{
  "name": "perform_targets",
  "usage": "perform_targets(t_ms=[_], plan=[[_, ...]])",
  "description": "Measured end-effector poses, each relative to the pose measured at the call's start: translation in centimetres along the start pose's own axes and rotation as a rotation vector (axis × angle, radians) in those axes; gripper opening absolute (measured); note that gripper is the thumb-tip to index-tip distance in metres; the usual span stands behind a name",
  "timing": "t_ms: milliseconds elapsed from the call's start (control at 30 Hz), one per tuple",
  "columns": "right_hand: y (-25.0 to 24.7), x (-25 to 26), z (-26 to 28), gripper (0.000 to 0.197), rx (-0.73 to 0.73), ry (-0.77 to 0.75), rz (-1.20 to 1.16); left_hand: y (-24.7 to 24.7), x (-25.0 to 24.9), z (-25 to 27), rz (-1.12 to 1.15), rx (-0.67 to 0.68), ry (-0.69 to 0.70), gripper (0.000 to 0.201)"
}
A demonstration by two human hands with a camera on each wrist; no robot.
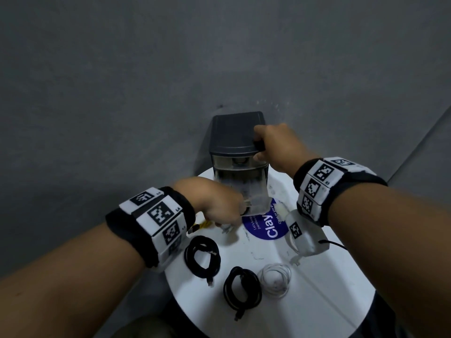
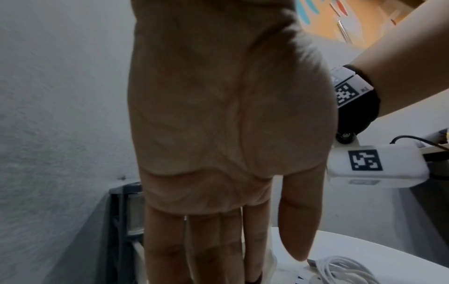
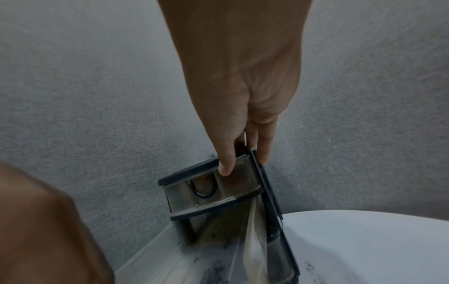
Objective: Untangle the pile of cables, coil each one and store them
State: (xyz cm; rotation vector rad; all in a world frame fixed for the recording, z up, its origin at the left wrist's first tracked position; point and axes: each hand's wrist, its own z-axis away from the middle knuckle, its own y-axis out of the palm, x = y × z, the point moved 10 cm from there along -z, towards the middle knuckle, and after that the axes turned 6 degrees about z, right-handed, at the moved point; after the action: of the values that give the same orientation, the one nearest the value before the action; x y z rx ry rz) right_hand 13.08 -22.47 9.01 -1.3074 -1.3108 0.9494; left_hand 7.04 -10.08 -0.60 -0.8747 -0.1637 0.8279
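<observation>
A small drawer unit (image 1: 234, 132) with a dark grey top and clear drawers stands at the back of the round white table (image 1: 329, 301). My right hand (image 1: 257, 145) grips its top right front corner, thumb on the front (image 3: 224, 169) and fingers over the side. A lower drawer (image 1: 253, 191) is drawn out towards me. My left hand (image 1: 240, 211) is at its front; in the left wrist view the fingers (image 2: 206, 249) lie straight along the drawer, tips hidden. Two black coils (image 1: 202, 258) (image 1: 242, 289) and a white coil (image 1: 275, 280) lie near me.
A yellow cable end (image 1: 202, 225) shows beneath my left wrist. A blue round sticker (image 1: 268, 228) marks the table's middle. A grey wall (image 1: 146, 93) stands right behind the drawer unit. The table's edge curves close on the left. Another white cable (image 2: 345, 271) lies beside my left thumb.
</observation>
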Motion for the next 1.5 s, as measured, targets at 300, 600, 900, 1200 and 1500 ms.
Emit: perform_targets(t_ms=[300,600,900,1200,1500], plan=[[0.2,0.1,0.2,0.034,-0.001,0.0,-0.002,0.6,-0.4,0.7,-0.032,-0.003,0.051,0.033],[1.0,0.1,0.0,0.031,0.104,-0.045,0.134,0.1,-0.1,1.8,0.145,-0.058,0.184,0.027],[1.0,-5.2,5.5,0.056,0.09,-0.001,0.02,-1.5,3.9,3.0,0.36,-0.288,0.159,0.017],[11.4,-8.3,13.9,0.038,0.629,0.096,0.189,-6.3,7.4,4.0,0.558,-0.962,0.113,0.02],[10.3,-10.7,13.7,0.007,0.421,0.247,0.067,-7.2,7.4,1.1,0.492,-0.831,0.066,0.078]])
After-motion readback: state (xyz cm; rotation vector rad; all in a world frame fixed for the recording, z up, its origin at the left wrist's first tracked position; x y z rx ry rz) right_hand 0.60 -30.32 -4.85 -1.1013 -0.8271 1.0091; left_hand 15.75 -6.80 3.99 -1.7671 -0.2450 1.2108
